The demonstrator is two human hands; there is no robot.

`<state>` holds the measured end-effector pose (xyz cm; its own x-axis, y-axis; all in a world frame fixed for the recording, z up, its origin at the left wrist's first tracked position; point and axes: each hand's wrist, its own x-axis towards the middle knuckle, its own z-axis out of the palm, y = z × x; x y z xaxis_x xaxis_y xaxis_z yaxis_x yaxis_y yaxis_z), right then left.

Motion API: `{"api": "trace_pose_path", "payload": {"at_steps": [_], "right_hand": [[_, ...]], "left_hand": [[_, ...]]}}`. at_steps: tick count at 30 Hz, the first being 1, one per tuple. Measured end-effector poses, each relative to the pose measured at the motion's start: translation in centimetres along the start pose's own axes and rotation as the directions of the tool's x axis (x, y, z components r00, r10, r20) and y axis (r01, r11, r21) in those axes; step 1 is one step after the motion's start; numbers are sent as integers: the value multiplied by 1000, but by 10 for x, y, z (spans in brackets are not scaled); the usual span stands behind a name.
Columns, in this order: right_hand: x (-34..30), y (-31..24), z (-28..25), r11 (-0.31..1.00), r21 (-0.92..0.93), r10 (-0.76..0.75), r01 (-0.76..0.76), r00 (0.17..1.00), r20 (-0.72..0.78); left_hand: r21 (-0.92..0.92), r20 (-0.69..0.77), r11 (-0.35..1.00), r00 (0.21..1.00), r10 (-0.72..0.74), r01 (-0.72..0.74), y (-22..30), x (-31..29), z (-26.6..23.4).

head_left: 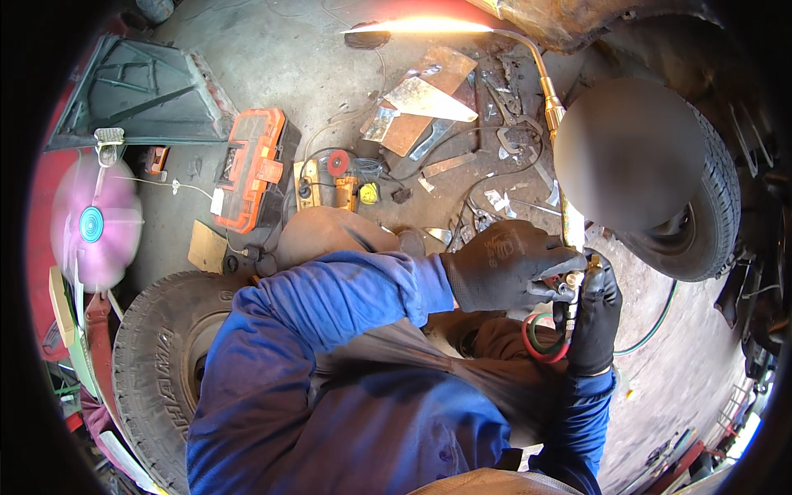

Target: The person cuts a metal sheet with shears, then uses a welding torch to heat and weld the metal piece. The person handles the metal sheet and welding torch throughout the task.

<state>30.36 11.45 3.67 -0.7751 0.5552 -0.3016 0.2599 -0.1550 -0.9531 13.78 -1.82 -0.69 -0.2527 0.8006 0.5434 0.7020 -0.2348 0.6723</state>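
Note:
A brass gas torch [553, 107] stands nearly upright at the right, its bent neck leading to a tip that throws a long, bright flame [429, 26] toward the left. My right hand [598, 318], in a black glove, is wrapped round the lower handle beside a brass valve knob [594, 261]. Also gloved in black, my left hand [505, 266] reaches across to the same handle, its fingers closed at the valve fittings [568, 287]. Red and green hoses [546, 353] curl below the handle. The gloves partly hide the grip.
An orange toolbox [250, 171], an angle grinder [345, 183] and metal sheets [433, 99] with scattered tools lie ahead. One tyre [169, 355] is at my left, another wheel [716, 198] at right, partly behind a blurred patch. A pink fan [92, 223] spins at far left.

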Motion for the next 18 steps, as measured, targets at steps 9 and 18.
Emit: {"api": "trace_pose_path", "payload": {"at_steps": [9, 18], "right_hand": [[1, 5, -2, 999, 44, -8, 7, 999, 32], [1, 3, -2, 1000, 25, -13, 12, 999, 43]], "left_hand": [[4, 14, 1000, 1000, 6, -6, -2, -4, 3], [1, -43, 997, 996, 80, -80, -3, -2, 1]]}}
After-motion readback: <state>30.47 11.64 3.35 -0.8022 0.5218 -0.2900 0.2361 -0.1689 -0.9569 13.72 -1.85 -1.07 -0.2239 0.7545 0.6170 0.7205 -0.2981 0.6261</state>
